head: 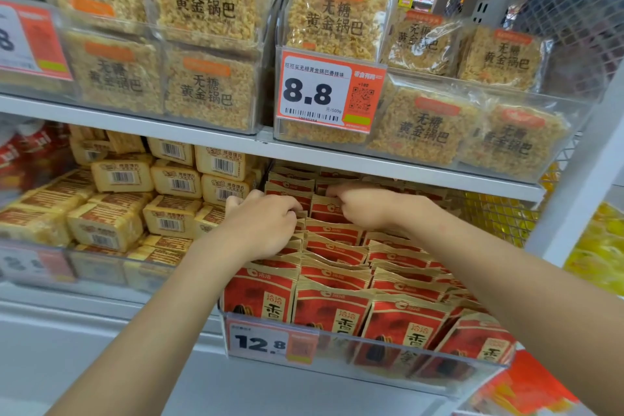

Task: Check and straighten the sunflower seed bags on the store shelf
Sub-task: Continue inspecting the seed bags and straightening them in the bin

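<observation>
Red-and-tan sunflower seed bags (332, 309) stand upright in front-to-back rows inside the clear bin (371, 361), faces forward. Left hand (266, 226) and right hand (363, 204), both curled, pinch bag tops near the bin's rear edge.

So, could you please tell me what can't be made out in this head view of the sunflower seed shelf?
- Left hand fingertips: buried among the sunflower seed bags, so the grip is unclear.
- Right hand: fingers curled into the back rows, hidden.
- Rearmost bags: shadowed under the upper shelf.
- Price tag small print: blurred.
- Yellow packs on the right: cut off by the edge.
</observation>
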